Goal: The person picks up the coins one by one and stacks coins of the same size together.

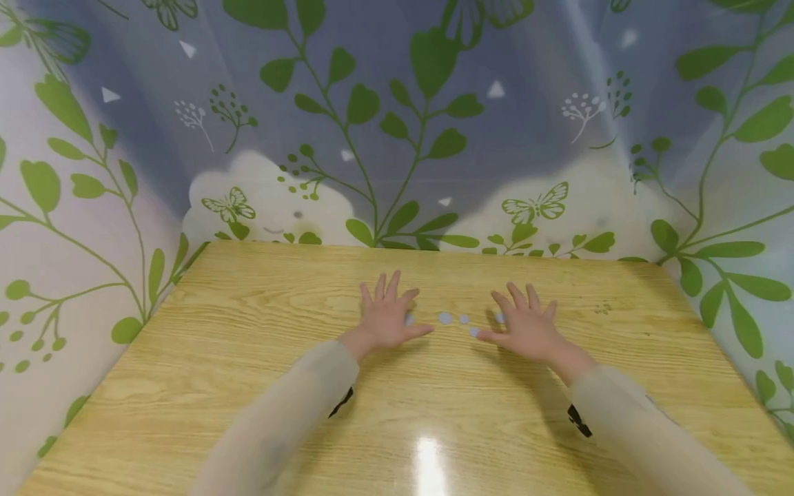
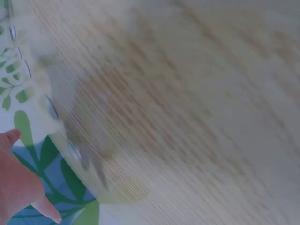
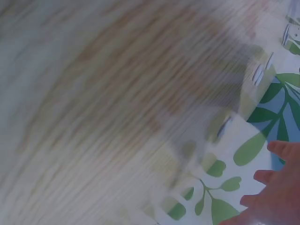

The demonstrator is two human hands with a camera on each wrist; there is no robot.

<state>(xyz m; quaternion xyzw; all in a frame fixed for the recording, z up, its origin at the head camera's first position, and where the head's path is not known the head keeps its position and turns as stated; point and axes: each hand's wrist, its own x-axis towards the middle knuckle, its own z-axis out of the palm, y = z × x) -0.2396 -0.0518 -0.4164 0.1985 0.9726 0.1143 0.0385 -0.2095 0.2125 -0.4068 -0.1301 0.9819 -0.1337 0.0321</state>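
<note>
Hanging along the far, left and right edges, a leafy curtain (image 1: 397,172) borders a wooden table (image 1: 186,358). Bare wood widens nearward between two sleeves (image 1: 298,393). Left hand (image 1: 387,318) and right hand (image 1: 527,329), fingers spread apart, flank pale discs (image 1: 444,317) mid-table; the outermost are partly hidden. Whether the right thumb touches one, I cannot tell.

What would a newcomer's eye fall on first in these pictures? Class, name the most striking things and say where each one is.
First, probably the backdrop beyond the wooden table, printed with large green leaves and butterflies. Next come the left hand and right hand, spread-fingered over the table. Small pale discs lie on it between the hands, some partly hidden by them.
</note>
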